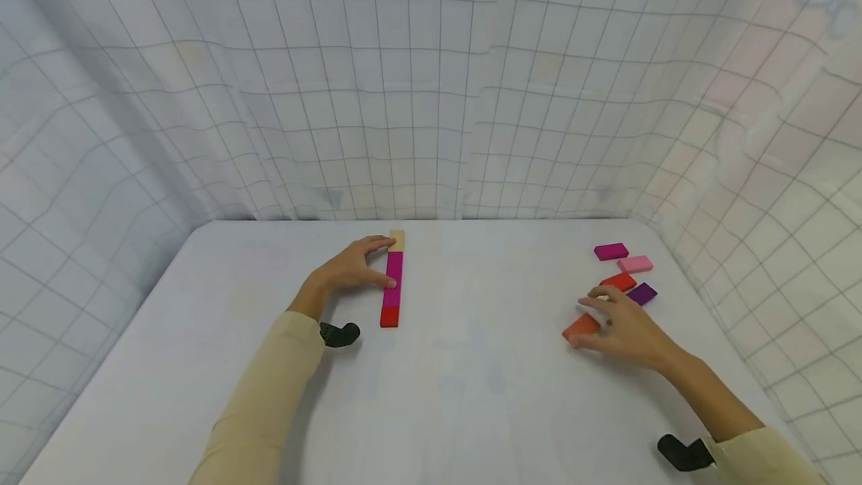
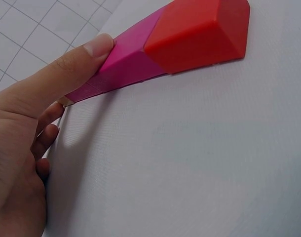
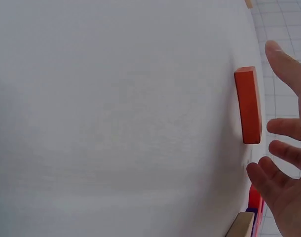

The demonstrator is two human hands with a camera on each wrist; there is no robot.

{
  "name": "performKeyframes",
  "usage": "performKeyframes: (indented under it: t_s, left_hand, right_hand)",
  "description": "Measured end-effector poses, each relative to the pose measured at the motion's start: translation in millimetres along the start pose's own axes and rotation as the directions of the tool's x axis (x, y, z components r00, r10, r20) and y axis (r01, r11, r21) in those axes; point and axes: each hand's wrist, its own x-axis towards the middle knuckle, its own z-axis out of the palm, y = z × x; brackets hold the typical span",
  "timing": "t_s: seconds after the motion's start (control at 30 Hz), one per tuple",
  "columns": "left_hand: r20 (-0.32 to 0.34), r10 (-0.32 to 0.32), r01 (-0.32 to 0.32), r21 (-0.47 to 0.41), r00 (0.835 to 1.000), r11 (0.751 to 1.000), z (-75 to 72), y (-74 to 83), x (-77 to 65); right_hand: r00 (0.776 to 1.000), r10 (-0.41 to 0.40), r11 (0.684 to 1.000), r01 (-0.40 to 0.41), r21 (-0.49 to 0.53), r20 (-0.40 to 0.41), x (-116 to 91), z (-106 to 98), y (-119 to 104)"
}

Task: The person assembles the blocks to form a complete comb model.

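A straight row of flat blocks lies left of centre on the white table: a beige block (image 1: 397, 239) at the far end, a magenta stretch (image 1: 393, 275), and a red block (image 1: 389, 317) nearest me. My left hand (image 1: 352, 266) rests against the row's left side. Its thumb (image 2: 81, 61) lies straight on the magenta part, and a fingertip is at the beige block. On the right, my right hand (image 1: 626, 328) hovers over an orange block (image 3: 248, 106) with its fingers spread and nothing between them. That block lies flat, partly covered by the hand in the head view.
Around the right hand lie a red block (image 1: 619, 281), a purple block (image 1: 643, 294), a pink block (image 1: 636, 264) and a magenta block (image 1: 611, 251). The right wrist view also shows a beige block (image 3: 241, 225). Gridded white curtains (image 1: 431, 96) enclose the table's back and sides.
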Motion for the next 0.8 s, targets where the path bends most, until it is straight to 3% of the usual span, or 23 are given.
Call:
performKeyframes:
  t_s: [0.1, 0.33, 0.8]
  left_hand:
    - [-0.003, 0.006, -0.006, -0.010, 1.000, 1.000, -1.0, 1.0, 1.0]
    - [-0.005, 0.025, -0.025, -0.013, 1.000, 1.000, 0.9, 0.1, 4.1]
    - [-0.012, -0.001, 0.000, -0.012, 1.000, 1.000, -0.1, 0.9, 0.9]
  right_hand:
    - [0.999, 0.042, 0.999, -0.042, -0.031, 0.013, -3, 7, 0]
    - [0.995, 0.098, 0.995, -0.099, 0.030, 0.033, -7, 11, 3]
    - [0.999, -0.016, 0.978, 0.009, 0.210, 0.034, 12, 14, -13]
